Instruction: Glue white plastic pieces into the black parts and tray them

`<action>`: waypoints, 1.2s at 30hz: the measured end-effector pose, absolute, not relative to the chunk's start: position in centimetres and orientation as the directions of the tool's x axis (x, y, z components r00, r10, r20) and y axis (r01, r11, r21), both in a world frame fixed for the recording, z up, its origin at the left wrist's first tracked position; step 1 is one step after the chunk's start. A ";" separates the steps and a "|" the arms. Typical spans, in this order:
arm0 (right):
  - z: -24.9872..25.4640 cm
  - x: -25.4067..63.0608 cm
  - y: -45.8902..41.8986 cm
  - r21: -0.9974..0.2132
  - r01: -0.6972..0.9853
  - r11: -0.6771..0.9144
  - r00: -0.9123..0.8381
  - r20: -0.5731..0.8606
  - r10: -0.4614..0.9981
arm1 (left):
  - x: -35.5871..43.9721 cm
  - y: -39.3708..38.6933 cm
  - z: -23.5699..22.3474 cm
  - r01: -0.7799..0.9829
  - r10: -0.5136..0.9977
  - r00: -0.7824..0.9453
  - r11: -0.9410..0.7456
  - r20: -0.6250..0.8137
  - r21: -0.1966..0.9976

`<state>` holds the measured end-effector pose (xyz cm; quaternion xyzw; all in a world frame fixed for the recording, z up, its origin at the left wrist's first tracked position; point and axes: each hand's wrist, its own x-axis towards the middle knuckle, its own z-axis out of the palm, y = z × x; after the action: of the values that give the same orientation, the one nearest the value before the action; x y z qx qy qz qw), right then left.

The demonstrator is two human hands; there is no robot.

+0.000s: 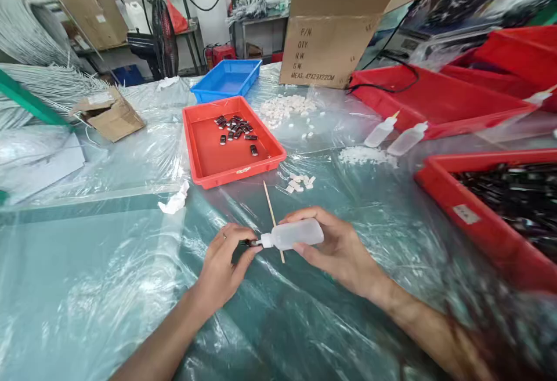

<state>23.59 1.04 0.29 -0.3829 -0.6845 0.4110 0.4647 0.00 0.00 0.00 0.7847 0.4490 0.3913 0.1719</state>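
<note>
My left hand (227, 258) pinches a small black part (246, 243), mostly hidden by the fingers. In my right hand (337, 247) lies a translucent squeeze bottle (300, 233), tipped on its side, its nozzle pointing left and meeting the black part. Whether any liquid comes out cannot be made out. Beneath the bottle a thin wooden stick (270, 204) rests on the plastic-covered table. A little pile of small white pieces (300, 182) sits beyond my hands. Farther back, an orange-red tray (204, 163) holds several small black parts (237, 127).
A blue tray (226, 79), scattered white pieces (285, 108) and a cardboard box (326, 50) stand at the back. Two more bottles (380, 131) lie at the right, near red bins (439, 100). A red bin of dark parts (483, 224) borders my right side. Crumpled tissue (175, 199) lies left.
</note>
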 end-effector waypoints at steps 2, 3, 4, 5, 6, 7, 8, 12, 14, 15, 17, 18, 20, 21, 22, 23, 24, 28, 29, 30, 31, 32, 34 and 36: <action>0.4 23.6 0.7 -0.846 0.201 0.493 -0.272 0.436 0.858 | -0.1 0.0 -0.1 0.578 0.835 0.281 -0.541 0.473 0.611; 0.5 23.5 0.6 -0.804 0.223 0.551 -0.277 0.489 0.827 | -0.1 0.0 -0.2 0.581 0.834 0.278 -0.542 0.477 0.607; 0.6 23.5 0.5 -0.760 0.240 0.604 -0.287 0.539 0.792 | -0.2 0.1 -0.2 0.584 0.833 0.278 -0.542 0.479 0.604; 0.7 23.5 0.4 -0.698 0.254 0.669 -0.304 0.599 0.740 | -0.2 0.1 -0.1 0.588 0.832 0.280 -0.543 0.479 0.600; 0.8 23.5 0.3 -0.645 0.259 0.719 -0.323 0.644 0.693 | -0.2 0.1 -0.1 0.591 0.833 0.284 -0.542 0.476 0.597; 0.8 23.5 0.2 -0.607 0.256 0.752 -0.338 0.673 0.658 | -0.2 0.1 0.0 0.593 0.833 0.289 -0.542 0.471 0.595; 0.8 23.6 0.2 -0.588 0.250 0.769 -0.346 0.688 0.638 | -0.3 0.1 0.1 0.593 0.833 0.293 -0.543 0.469 0.594; 0.7 23.6 0.2 -0.628 0.221 0.746 -0.338 0.668 0.663 | -0.2 0.0 0.3 0.587 0.828 0.302 -0.551 0.471 0.593; 0.6 23.7 0.2 -0.629 0.218 0.746 -0.343 0.667 0.662 | -0.1 0.0 0.3 0.579 0.820 0.308 -0.564 0.483 0.588; 0.6 23.7 0.2 -0.613 0.222 0.759 -0.353 0.675 0.648 | -0.1 0.0 0.3 0.577 0.815 0.312 -0.571 0.489 0.584; 0.8 23.8 0.2 -0.555 0.235 0.798 -0.377 0.705 0.601 | 0.0 0.0 0.3 0.576 0.807 0.325 -0.582 0.492 0.574; 0.9 23.9 0.2 -0.525 0.246 0.815 -0.390 0.716 0.579 | 0.0 0.0 0.4 0.578 0.806 0.332 -0.584 0.490 0.570; 1.2 24.0 0.2 -0.485 0.272 0.831 -0.407 0.725 0.556 | 0.0 0.0 0.4 0.579 0.805 0.342 -0.587 0.484 0.566; 1.3 24.1 0.2 -0.468 0.286 0.836 -0.413 0.727 0.549 | 0.0 0.0 0.4 0.580 0.806 0.345 -0.587 0.481 0.566; 1.4 24.1 0.2 -0.450 0.302 0.840 -0.419 0.729 0.541 | 0.0 0.0 0.4 0.582 0.807 0.347 -0.585 0.478 0.565; 1.4 24.2 0.2 -0.426 0.318 0.847 -0.428 0.733 0.529 | 0.1 0.0 0.4 0.586 0.810 0.347 -0.581 0.473 0.565; 1.3 24.3 0.1 -0.391 0.338 0.856 -0.441 0.737 0.512 | 0.1 -0.1 0.4 0.590 0.813 0.345 -0.577 0.469 0.565; 0.7 24.6 -0.3 -0.223 0.415 0.882 -0.528 0.730 0.433 | 0.0 -0.1 0.4 0.594 0.827 0.319 -0.555 0.462 0.582; 0.6 24.7 -0.4 -0.198 0.424 0.884 -0.542 0.727 0.422 | 0.0 -0.1 0.4 0.593 0.828 0.315 -0.553 0.463 0.586; 0.5 24.6 -0.4 -0.193 0.428 0.883 -0.541 0.728 0.421 | 0.0 -0.1 0.4 0.593 0.829 0.313 -0.552 0.463 0.587; 0.5 24.6 -0.4 -0.212 0.424 0.880 -0.526 0.734 0.430 | -0.1 -0.1 0.4 0.594 0.831 0.315 -0.549 0.458 0.588; 0.6 24.5 -0.4 -0.263 0.409 0.874 -0.499 0.737 0.456 | -0.1 -0.1 0.4 0.597 0.834 0.318 -0.546 0.451 0.588; 0.8 24.3 0.1 -0.457 0.341 0.821 -0.415 0.711 0.568 | -0.1 -0.1 0.2 0.610 0.848 0.308 -0.524 0.432 0.594; 0.9 24.3 1.0 -0.705 0.215 0.676 -0.325 0.601 0.730 | -0.1 -0.1 -0.2 0.622 0.857 0.271 -0.503 0.438 0.600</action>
<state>24.34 0.98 0.86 -0.3066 -0.7710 0.2610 0.4934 -0.09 -0.06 -0.19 0.7816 0.4731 0.3751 0.1569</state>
